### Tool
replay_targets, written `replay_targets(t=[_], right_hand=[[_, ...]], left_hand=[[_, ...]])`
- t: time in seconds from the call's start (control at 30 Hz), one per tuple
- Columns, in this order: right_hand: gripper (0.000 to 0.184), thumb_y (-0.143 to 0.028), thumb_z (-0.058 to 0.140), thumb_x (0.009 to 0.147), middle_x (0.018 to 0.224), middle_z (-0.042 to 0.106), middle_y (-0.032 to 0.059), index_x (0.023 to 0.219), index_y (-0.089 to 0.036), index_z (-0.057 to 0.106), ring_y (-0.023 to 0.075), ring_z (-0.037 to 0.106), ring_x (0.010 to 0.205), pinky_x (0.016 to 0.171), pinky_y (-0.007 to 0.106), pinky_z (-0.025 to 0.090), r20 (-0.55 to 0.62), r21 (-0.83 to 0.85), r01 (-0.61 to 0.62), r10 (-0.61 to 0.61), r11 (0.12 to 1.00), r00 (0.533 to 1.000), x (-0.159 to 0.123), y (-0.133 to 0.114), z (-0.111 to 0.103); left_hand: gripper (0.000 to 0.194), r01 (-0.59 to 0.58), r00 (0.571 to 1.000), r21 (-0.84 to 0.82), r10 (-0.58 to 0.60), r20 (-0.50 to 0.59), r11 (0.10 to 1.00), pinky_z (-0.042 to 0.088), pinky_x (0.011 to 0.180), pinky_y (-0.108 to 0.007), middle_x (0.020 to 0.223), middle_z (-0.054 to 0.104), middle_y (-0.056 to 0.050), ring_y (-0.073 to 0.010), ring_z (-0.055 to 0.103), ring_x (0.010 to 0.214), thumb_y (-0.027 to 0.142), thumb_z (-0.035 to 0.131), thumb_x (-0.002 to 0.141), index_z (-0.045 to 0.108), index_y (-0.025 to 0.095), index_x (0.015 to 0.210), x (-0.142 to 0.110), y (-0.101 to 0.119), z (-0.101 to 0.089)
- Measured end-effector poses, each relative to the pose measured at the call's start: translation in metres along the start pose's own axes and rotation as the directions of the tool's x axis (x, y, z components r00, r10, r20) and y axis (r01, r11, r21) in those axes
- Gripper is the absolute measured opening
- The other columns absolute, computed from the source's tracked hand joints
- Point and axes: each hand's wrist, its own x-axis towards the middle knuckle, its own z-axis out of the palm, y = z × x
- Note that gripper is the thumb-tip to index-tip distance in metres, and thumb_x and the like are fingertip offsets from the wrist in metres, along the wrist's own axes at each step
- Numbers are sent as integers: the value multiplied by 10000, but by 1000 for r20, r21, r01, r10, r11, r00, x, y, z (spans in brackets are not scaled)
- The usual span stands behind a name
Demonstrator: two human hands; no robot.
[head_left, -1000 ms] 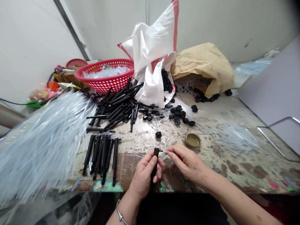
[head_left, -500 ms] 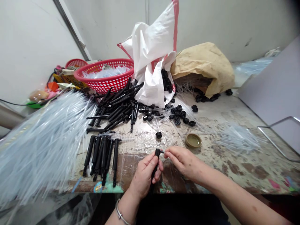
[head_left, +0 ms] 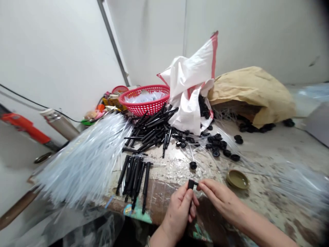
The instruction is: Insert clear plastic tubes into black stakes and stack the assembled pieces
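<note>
My left hand (head_left: pixel 180 211) is wrapped round a black plastic tube (head_left: pixel 190 185), held upright at the table's near edge. My right hand (head_left: pixel 221 199) pinches at the short nozzle on the tube's top, its fingertips touching it; what they pinch is too small to see. A row of finished black tubes (head_left: pixel 133 176) lies to the left of my hands. A bigger heap of black tubes (head_left: pixel 151 132) lies farther back. A large sheaf of thin clear straws (head_left: pixel 87 159) fans out on the left. Loose black caps (head_left: pixel 218 147) are scattered behind my hands.
A red basket (head_left: pixel 144 103) with clear bags stands at the back. Next to it are a white and red sack (head_left: pixel 192 85) and a brown paper bag (head_left: pixel 254 92). A small olive lid (head_left: pixel 238 179) lies right of my hands. A metal flask (head_left: pixel 60 125) leans at the left wall.
The view has swung left and down, so everything sits farther right in the picture. My right hand has pushed in until its fingertips meet the tube's nozzle. The left hand keeps its grip.
</note>
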Motion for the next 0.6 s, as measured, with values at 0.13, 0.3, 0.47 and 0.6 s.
replay_targets(t=[0.13,0.3,0.47,0.6], right_hand=[[386,-476,278,905,926,616,65,943,-207,553,202,575,863,771,319,439,-31,81,-37,40,996,999,16,-14,-9],[310,-376,292,923,793,620,29,901,-191,540,167,584,738,652,267,433,39,-78,-31,34,996,999,84,-41,17],[308,-400,483,842,925,654,154,962,-134,579,266,608,854,699,328,411,-53,-299,-164,155,940,986,155,-54,54],[223,-299,488,821,891,666,169,874,-135,630,277,616,863,687,321,405,-79,-327,-242,228,913,970,179,-45,61]], left_hand=[[374,-134,950,202,184,-252,970,341,387,-193,737,536,0,-58,423,429,437,398,882,534,173,1110,-11,16,-19],[353,-101,691,650,523,-499,753,470,644,-302,763,539,-33,-164,547,667,381,414,881,579,159,1099,-18,50,-80],[367,119,598,931,723,-345,345,432,759,-435,800,630,-104,-269,565,790,337,397,878,616,135,1093,-3,52,-129],[375,189,600,971,767,-230,144,434,741,-433,820,642,-147,-279,569,771,309,392,885,620,85,1080,14,41,-142]])
